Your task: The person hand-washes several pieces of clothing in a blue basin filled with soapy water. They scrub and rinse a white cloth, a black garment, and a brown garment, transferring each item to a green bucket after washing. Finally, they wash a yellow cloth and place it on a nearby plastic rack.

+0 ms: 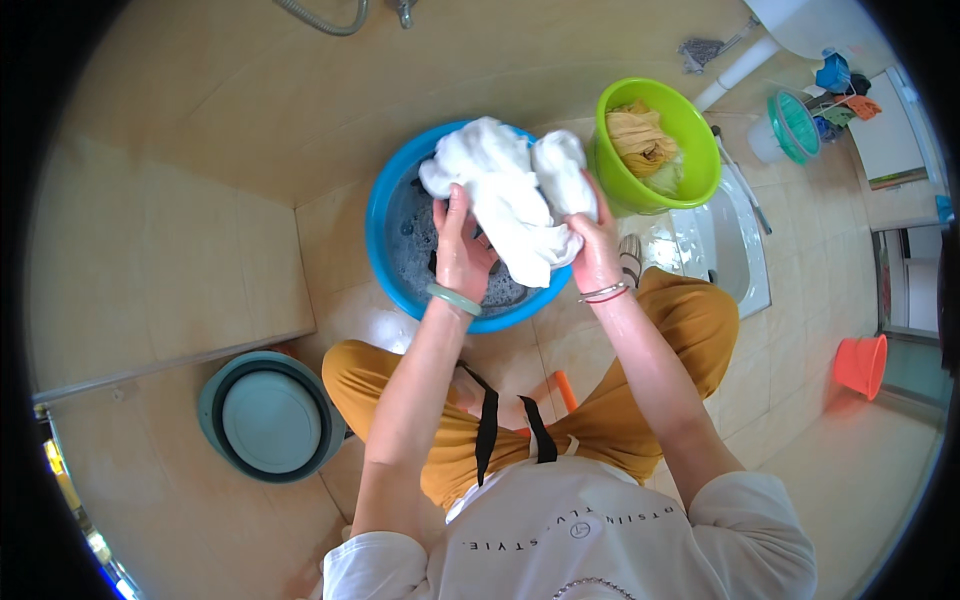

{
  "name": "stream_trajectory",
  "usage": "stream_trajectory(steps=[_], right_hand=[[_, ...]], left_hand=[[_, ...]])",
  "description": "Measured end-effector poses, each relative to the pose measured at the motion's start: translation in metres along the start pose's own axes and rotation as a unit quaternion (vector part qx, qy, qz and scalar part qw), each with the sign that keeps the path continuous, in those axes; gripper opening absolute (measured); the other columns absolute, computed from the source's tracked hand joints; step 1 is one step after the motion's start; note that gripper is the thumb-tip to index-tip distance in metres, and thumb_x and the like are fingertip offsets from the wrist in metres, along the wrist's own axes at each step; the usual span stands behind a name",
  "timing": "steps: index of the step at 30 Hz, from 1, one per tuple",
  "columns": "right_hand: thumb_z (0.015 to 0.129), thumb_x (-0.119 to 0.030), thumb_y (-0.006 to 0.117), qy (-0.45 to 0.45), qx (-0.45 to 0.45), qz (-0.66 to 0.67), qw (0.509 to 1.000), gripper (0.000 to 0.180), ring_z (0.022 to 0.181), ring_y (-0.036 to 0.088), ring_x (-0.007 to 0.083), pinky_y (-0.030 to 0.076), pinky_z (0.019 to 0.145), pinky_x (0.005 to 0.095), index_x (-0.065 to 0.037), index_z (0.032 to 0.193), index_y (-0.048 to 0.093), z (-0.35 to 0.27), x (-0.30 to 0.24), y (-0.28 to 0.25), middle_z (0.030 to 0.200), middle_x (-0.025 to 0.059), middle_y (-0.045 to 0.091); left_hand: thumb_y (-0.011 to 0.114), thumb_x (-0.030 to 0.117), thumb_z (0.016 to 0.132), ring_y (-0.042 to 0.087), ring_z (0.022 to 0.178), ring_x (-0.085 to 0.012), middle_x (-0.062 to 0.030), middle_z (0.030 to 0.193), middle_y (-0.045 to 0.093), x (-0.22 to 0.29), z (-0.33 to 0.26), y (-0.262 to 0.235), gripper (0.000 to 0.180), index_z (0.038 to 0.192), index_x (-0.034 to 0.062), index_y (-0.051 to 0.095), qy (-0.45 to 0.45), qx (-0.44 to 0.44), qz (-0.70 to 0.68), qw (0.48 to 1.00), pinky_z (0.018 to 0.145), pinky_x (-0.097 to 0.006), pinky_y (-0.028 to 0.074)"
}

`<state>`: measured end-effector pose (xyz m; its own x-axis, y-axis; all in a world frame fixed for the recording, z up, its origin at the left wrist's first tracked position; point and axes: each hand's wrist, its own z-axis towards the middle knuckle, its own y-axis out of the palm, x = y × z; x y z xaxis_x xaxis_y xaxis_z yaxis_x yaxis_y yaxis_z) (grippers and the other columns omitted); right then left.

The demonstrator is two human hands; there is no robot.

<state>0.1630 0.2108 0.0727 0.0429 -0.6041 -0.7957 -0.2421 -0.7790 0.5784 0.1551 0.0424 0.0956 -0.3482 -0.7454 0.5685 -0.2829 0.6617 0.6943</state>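
Observation:
A bunched white cloth (pixel 500 190), its kind not clear from the folds, hangs over the blue basin (pixel 377 235). My right hand (pixel 597 250) is closed on its right side, thumb pressed into the fabric. At the lower left edge of the cloth, my left hand (pixel 463 255) is held over the basin with its thumb stretched up and fingers apart. Part of those fingers is hidden behind the fabric. Sudsy greyish water (pixel 415 245) fills the basin, and dark fabric shows in it beneath my left hand.
Right of the basin stands a lime green bucket (pixel 700 150) with yellow fabric (pixel 640 140) inside. A white squat toilet (pixel 740 240) lies beyond it. At lower left is a grey-green collapsible basin (pixel 212 405). A red bucket (pixel 860 365) stands far right. A tiled wall (pixel 330 110) rises behind.

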Motion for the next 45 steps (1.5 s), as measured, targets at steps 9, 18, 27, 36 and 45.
stream_trajectory(steps=[9,18,27,36,45], right_hand=[[0.080,-0.006,0.070,0.005,-0.062,-0.112,0.992,0.082,0.131,0.038,0.0209,0.038,0.103,0.0309,-0.003,0.148,0.024,0.026,-0.048,-0.025,0.147,0.0147,0.032],[0.073,0.007,0.059,-0.076,0.094,-0.226,0.967,0.080,0.105,0.058,0.0173,0.049,0.084,0.0270,-0.010,0.147,0.031,0.125,-0.109,-0.159,0.135,0.0109,0.049],[0.088,-0.020,0.059,-0.066,0.186,-0.340,0.920,0.064,0.140,0.028,0.0257,0.019,0.114,0.0327,-0.008,0.145,0.035,0.187,-0.096,-0.265,0.147,0.0155,0.037],[0.093,-0.031,0.055,0.002,0.150,-0.140,0.979,0.052,0.125,0.045,0.0199,0.034,0.101,0.0329,-0.003,0.135,0.048,0.178,-0.059,-0.171,0.135,0.0101,0.051],[0.079,-0.025,0.071,-0.002,-0.123,-0.567,0.815,0.057,0.125,0.047,0.0332,0.039,0.104,0.0379,-0.016,0.132,0.052,0.134,0.122,-0.104,0.135,0.0186,0.049]], left_hand=[[0.062,0.017,0.088,0.055,0.114,-0.0212,-0.0081,0.126,0.055,-0.047,0.045,0.058,0.053,0.135,0.0046,0.041,-0.057,-0.107,0.143,0.982,0.097,-0.034,0.044],[0.067,0.013,0.087,0.054,0.115,-0.0224,-0.0076,0.128,0.054,-0.139,0.157,0.171,0.060,0.138,0.0109,0.035,-0.047,-0.206,0.340,0.916,0.091,-0.044,0.049],[0.027,0.066,0.093,-0.015,0.145,-0.0277,-0.0085,0.158,-0.010,-0.200,0.223,0.215,0.078,0.152,0.0230,0.001,-0.251,-0.240,0.295,0.890,0.112,-0.061,-0.002],[0.046,0.046,0.097,0.037,0.133,-0.0267,-0.0150,0.149,0.033,-0.196,0.209,0.136,0.063,0.145,0.0087,0.031,-0.162,-0.166,0.129,0.964,0.105,-0.044,0.034],[0.055,0.022,0.094,0.056,0.112,-0.0212,-0.0124,0.125,0.059,-0.131,0.172,-0.103,0.045,0.136,0.0083,0.048,0.048,0.008,0.506,0.861,0.097,-0.031,0.042]])
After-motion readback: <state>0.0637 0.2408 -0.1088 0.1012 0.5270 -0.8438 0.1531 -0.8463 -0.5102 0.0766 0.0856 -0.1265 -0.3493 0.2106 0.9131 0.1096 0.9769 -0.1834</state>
